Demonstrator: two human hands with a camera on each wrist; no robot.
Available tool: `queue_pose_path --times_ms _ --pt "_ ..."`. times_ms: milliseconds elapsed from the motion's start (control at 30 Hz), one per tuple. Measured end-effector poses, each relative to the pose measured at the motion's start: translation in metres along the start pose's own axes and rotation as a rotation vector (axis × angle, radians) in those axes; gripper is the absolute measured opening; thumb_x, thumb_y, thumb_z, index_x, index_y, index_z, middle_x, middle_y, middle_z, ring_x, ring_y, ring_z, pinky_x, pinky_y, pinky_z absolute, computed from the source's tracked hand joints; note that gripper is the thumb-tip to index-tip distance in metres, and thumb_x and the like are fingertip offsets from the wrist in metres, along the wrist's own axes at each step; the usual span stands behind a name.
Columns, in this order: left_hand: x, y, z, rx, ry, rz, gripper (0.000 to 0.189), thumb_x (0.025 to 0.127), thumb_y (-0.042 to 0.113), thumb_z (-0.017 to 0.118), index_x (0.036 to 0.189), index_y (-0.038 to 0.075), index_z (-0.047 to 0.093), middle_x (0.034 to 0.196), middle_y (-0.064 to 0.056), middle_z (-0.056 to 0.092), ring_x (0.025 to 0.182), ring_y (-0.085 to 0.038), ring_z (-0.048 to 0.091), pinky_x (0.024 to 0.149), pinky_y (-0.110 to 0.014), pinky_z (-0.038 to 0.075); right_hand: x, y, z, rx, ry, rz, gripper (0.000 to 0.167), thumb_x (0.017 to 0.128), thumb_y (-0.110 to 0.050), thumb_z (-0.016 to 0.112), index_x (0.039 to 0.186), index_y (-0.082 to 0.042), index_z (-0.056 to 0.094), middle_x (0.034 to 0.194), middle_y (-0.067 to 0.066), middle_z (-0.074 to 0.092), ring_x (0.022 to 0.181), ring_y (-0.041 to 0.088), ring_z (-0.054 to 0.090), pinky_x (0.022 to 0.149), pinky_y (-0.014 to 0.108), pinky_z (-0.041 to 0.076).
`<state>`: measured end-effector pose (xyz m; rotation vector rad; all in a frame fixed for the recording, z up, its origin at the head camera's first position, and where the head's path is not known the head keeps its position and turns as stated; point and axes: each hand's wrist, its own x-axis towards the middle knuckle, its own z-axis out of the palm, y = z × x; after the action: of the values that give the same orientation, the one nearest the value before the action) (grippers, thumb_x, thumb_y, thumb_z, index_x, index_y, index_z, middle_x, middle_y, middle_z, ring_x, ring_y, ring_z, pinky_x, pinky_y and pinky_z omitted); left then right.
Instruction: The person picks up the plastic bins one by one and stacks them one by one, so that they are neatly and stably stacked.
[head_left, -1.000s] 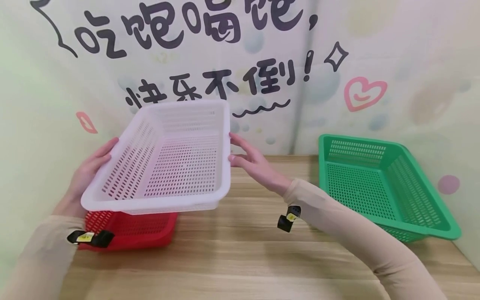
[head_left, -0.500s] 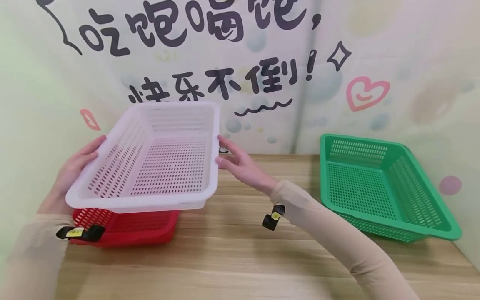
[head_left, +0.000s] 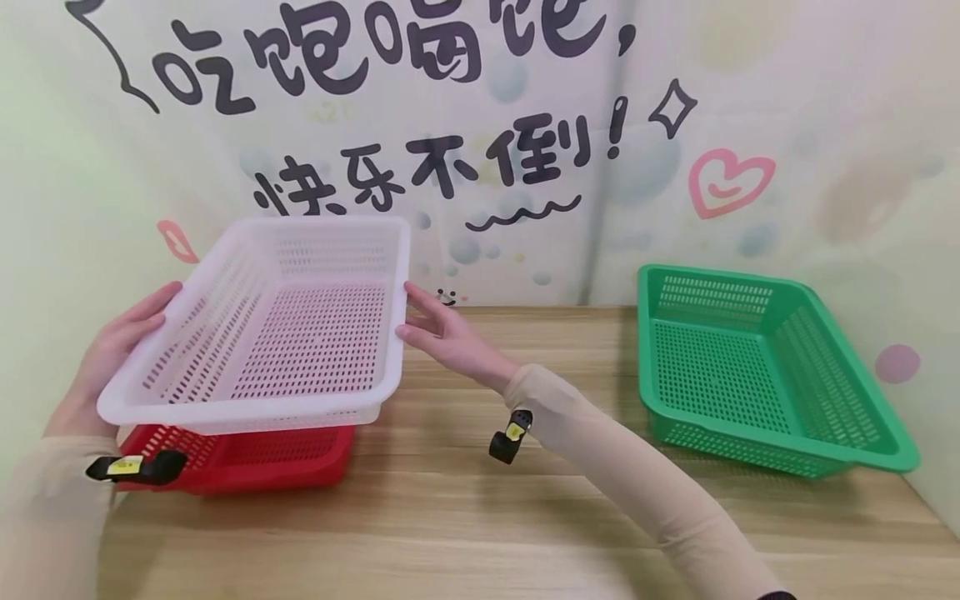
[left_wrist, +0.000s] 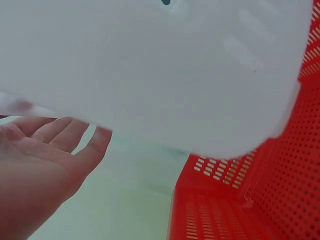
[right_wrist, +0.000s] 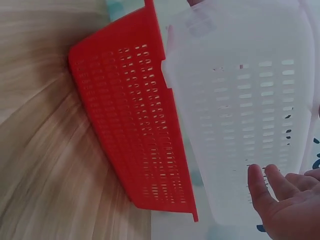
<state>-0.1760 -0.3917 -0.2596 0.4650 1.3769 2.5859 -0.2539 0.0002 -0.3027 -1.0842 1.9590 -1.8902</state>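
Note:
Both hands hold a white perforated plastic basket [head_left: 247, 411] up in the air, tilted with its inside facing me. At its left side my left hand [head_left: 112, 350] grips the rim, and my right hand [head_left: 457, 343] holds the right rim with thumb and fingers. Behind and below it, partly hidden, a red basket [head_left: 277, 471] stands on the table. In the left wrist view, the left fingers [left_wrist: 92, 147] reach under the white rim. The right wrist view has the right hand [right_wrist: 292, 207] against the white basket's slotted side wall [right_wrist: 240, 115], above the red one.
A green basket [head_left: 720, 379] of the same kind stands on the right of the wooden table [head_left: 450, 517]. Behind rises a light wall hanging [head_left: 525, 92] with black characters and a pink heart. Black wrist cameras [head_left: 138, 468] sit on both sleeves.
Both hands have carried the white basket to the left and slightly down, so it now hangs more over the red basket. The red and green baskets have stayed put.

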Motion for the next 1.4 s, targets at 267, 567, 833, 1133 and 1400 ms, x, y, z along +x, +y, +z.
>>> queue_pose_path --times_ms 267,567,833,1133,1400 --pt "-0.002 0.004 -0.011 -0.062 -0.058 0.009 0.049 0.105 0.008 0.020 0.138 0.016 0.056 0.125 -0.010 0.063 0.105 -0.029 0.065 0.083 -0.037 0.054 0.006 0.002 0.007 0.042 0.012 -0.022 0.068 0.098 -0.012 0.056 0.155 -0.009 0.018 0.157 0.006 0.025 0.134 0.021 0.041 0.099 0.030 0.044" --pt "-0.007 0.015 -0.014 -0.216 -0.026 0.076 0.048 0.105 0.007 0.019 0.139 0.012 0.052 0.135 -0.009 0.057 0.114 -0.030 0.060 0.087 -0.041 0.052 0.005 -0.005 0.025 0.023 0.039 -0.031 0.071 0.096 -0.008 0.060 0.154 -0.009 0.020 0.154 0.008 0.031 0.131 0.025 0.044 0.095 0.030 0.046" --pt "-0.017 0.017 -0.026 -0.295 -0.062 0.038 0.054 0.104 0.008 0.012 0.146 0.019 0.045 0.140 -0.011 0.051 0.118 -0.038 0.055 0.087 -0.051 0.050 0.002 -0.005 0.042 0.039 0.093 0.009 0.073 0.094 -0.009 0.064 0.154 -0.010 0.023 0.153 0.003 0.034 0.127 0.018 0.048 0.094 0.028 0.047" --pt "-0.028 0.037 -0.055 -0.094 -0.097 -0.011 0.056 0.103 0.008 0.014 0.146 0.030 0.041 0.144 0.003 0.048 0.117 -0.031 0.057 0.084 -0.049 0.053 0.001 -0.004 0.059 -0.027 0.044 0.071 0.076 0.091 -0.020 0.069 0.154 -0.017 0.027 0.149 -0.004 0.039 0.128 0.018 0.048 0.093 0.025 0.047" --pt "-0.035 0.020 -0.065 -0.132 -0.020 -0.035 0.055 0.103 0.009 0.017 0.145 0.032 0.046 0.139 -0.001 0.054 0.114 -0.034 0.059 0.084 -0.050 0.052 0.001 0.007 0.064 -0.040 0.045 0.128 0.073 0.091 -0.022 0.067 0.153 -0.015 0.028 0.149 -0.003 0.041 0.133 0.018 0.042 0.096 0.025 0.044"
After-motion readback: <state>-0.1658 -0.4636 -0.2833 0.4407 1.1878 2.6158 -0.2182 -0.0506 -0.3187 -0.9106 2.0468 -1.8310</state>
